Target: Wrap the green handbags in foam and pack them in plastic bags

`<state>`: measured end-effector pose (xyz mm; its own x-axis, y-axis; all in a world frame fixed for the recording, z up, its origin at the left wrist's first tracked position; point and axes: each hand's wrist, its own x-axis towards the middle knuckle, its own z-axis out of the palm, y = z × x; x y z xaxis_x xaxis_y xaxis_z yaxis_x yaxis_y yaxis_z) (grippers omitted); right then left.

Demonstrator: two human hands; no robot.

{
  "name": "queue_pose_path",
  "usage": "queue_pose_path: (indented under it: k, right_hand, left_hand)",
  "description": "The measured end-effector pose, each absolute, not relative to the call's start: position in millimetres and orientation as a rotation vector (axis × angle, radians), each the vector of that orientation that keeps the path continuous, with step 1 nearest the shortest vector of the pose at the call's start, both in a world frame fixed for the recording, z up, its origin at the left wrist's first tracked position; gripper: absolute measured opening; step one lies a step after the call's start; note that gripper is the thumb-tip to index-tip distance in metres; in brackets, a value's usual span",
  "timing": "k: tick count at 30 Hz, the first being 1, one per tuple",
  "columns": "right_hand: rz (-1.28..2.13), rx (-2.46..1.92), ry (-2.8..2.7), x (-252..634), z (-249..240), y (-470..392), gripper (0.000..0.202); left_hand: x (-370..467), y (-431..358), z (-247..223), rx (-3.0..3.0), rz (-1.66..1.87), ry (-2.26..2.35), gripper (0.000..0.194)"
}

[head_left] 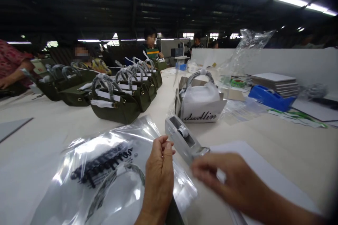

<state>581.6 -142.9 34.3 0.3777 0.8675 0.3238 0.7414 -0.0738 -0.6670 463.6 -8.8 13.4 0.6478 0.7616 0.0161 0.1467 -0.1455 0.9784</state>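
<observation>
A clear plastic bag [66, 168] with black lettering lies in front of me, a handbag with wrapped handles inside it. My left hand [160, 175] is over the bag's right side, fingers curled and thumb against them; whatever they grip is hidden. Just beyond stands a grey tape dispenser [179, 133] with a small roll in it. Close to its cutter end is my right hand [224, 175], blurred, with thumb and fingertips brought together in a pinch. Any tape between them is too smeared to see.
Dark green handbags [113, 107] stand in rows at left. A wrapped handbag [200, 98] with a lettered white sheet is ahead. At right are a blue tape dispenser [271, 98], stacked boards [274, 82] and clear plastic [243, 52]. Several people work around the table.
</observation>
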Motion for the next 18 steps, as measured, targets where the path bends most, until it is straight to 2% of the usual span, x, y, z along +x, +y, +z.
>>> queue_pose_path:
  k: [4,9,12,15,18]
  right_hand:
    - [0.401,-1.987,-1.192,643,28,-106,0.029]
    - [0.464,-2.154,-1.789,694,15,-69,0.066]
    - [0.485,-2.243,-2.001,700,15,-56,0.078]
    - [0.467,-2.273,-2.088,698,17,-47,0.078]
    - [0.429,-2.277,-2.127,696,16,-42,0.063]
  left_hand:
    - [467,-7,11,1.587,0.587,0.829,0.031]
    - [467,-8,11,1.566,0.545,0.855,0.033]
    - [468,-8,13,1.566,0.524,0.862,0.033]
    - [468,-8,15,1.577,0.525,0.875,0.032]
    - [468,-8,15,1.591,0.509,0.884,0.033]
